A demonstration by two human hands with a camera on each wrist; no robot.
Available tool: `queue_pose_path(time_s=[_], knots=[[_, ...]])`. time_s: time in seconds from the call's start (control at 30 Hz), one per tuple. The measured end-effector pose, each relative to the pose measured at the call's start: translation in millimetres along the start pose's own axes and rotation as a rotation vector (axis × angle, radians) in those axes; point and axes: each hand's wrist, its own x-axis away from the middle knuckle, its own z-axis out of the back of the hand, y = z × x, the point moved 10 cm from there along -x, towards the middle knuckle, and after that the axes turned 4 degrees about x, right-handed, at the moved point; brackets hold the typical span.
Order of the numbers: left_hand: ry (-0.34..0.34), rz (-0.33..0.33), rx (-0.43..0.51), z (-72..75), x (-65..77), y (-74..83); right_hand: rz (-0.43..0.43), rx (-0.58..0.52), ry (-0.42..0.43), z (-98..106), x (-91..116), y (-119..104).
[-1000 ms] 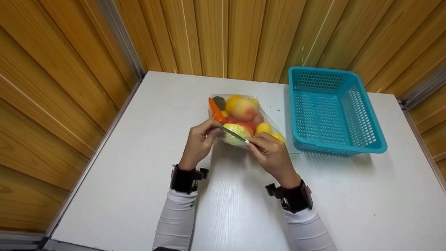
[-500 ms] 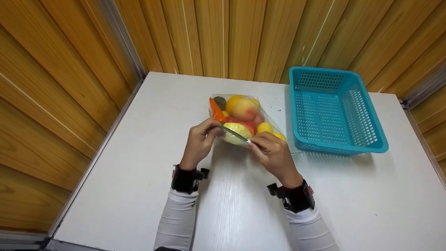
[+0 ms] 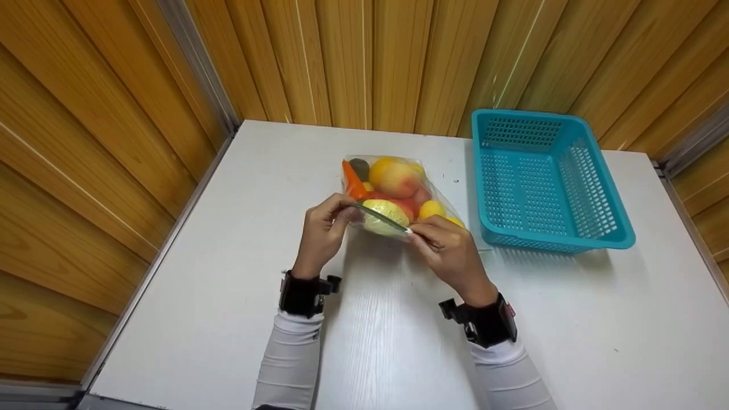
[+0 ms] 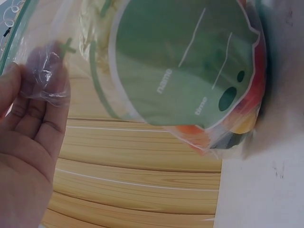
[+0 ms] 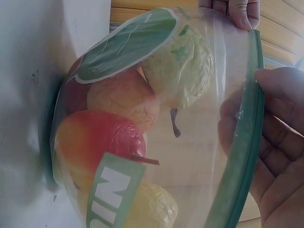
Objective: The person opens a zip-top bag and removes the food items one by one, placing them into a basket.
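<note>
A clear zip bag (image 3: 383,217) full of fruit and vegetables lies on the table, its green zip strip (image 5: 251,142) raised toward the person. My left hand (image 3: 323,234) pinches the left end of the strip, fingers behind the plastic. At the other end, my right hand (image 3: 447,246) pinches the strip between thumb and fingers, with a small white spot at its fingertips. Through the plastic show a carrot (image 3: 353,181), a peach (image 3: 398,179), a pale green wrapped round piece (image 3: 384,216) and yellow fruit (image 3: 431,209). A green printed label (image 4: 185,61) fills much of the left wrist view.
A turquoise perforated basket (image 3: 555,242) stands right of the bag, close to the back edge of the white table (image 3: 199,267). Wood-patterned panels (image 3: 342,62) rise behind the table and at both sides.
My left hand has shifted very slightly left, and my right fingertips a touch to the right along the strip. Both keep their pinch; bag and basket look the same.
</note>
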Motion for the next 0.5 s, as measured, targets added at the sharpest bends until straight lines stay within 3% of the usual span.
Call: queue_pose_path(time_s=[0.5], knots=[[0.033,-0.014,-0.03,9.5,-0.1,0.4,0.005,0.021,0.0,3.6,0.1,1.5]])
